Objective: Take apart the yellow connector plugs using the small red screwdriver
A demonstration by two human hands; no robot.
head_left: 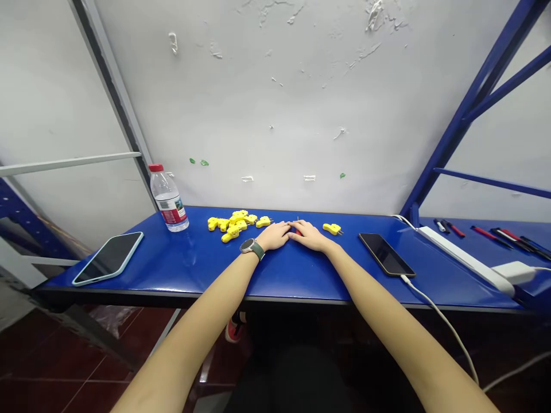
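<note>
My left hand (275, 235), with a watch (249, 246) on a green strap at its wrist, lies low on the blue table, fingers stretched out toward the right. Beside it my right hand (310, 236) rests palm down, thumb and fingers apart. A small red thing (298, 232) shows in the gap between that thumb and the fingers, mostly covered, so its kind cannot be made out. Just left of my hands lies a cluster of yellow two-pin plugs (236, 223), the nearest single plug (263, 221) close to my left fingers. Another yellow plug (332, 229) lies right of my right hand.
A water bottle (169, 201) stands at the back left, behind a light-cased phone (109, 258). On the right are a charging phone (386, 254) with its white cable (443, 315), a white power strip (465, 258) and several pens (512, 238). The wall borders the table's back.
</note>
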